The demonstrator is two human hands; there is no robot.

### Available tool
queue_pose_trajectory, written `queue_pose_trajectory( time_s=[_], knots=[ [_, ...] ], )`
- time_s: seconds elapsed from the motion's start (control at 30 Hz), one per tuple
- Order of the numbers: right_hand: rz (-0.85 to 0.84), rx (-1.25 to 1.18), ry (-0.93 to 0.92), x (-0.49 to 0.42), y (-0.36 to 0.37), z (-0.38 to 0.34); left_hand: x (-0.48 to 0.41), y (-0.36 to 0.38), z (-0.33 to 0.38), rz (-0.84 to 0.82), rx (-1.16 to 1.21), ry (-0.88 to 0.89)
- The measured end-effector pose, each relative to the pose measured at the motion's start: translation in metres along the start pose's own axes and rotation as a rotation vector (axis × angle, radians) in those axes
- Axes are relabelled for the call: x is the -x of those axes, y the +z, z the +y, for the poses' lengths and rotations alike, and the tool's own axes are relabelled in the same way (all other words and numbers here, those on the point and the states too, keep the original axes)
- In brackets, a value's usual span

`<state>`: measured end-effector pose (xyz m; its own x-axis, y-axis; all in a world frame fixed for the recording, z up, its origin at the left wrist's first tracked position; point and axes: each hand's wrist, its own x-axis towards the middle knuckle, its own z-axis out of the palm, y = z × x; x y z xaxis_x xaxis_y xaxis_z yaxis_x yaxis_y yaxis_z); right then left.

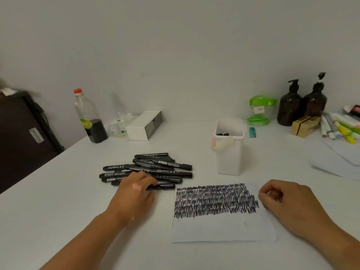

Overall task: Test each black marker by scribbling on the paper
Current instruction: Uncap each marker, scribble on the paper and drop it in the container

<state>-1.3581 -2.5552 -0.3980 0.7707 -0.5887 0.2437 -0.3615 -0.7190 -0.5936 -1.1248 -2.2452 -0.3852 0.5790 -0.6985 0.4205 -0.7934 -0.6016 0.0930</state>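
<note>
Fingers (149,182) of the left hand (134,193) bend down onto the nearest marker (165,186) of the pile of markers (155,168), left of centre on the table (58,211); blur hides whether they grip it. Right hand (282,199): fingers loosely curled, holding nothing, resting at the right edge of the paper (222,228). Paper lies flat, near and central, between the hands; its far half is filled with rows of black scribble (214,199), its near half unmarked. White tub (228,151) stands just beyond the paper, right of the pile, with small dark items inside.
</note>
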Motion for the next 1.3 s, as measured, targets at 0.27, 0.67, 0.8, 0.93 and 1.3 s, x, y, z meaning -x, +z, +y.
queue_pose_trajectory(
  time_s=[0.27,0.67,0.8,0.93,1.3],
  knots=[
    [0.014,-0.048,0.021,0.002,-0.006,0.003,0.002,0.003,0.011,-0.018,0.013,0.006],
    [0.042,-0.174,-0.077,0.006,-0.012,-0.009,-0.034,-0.014,0.084,-0.178,0.953,-0.289],
    [-0.055,-0.222,-0.155,0.01,-0.015,-0.019,-0.046,0.0,0.131,-0.265,1.396,-0.367],
    [-0.165,-0.239,-0.199,0.012,-0.013,-0.021,-0.055,0.015,0.153,-0.31,1.673,-0.394],
    [-0.062,-0.54,-0.082,0.006,-0.012,-0.022,-0.045,0.024,0.127,-0.241,1.125,-0.091]
  ],
)
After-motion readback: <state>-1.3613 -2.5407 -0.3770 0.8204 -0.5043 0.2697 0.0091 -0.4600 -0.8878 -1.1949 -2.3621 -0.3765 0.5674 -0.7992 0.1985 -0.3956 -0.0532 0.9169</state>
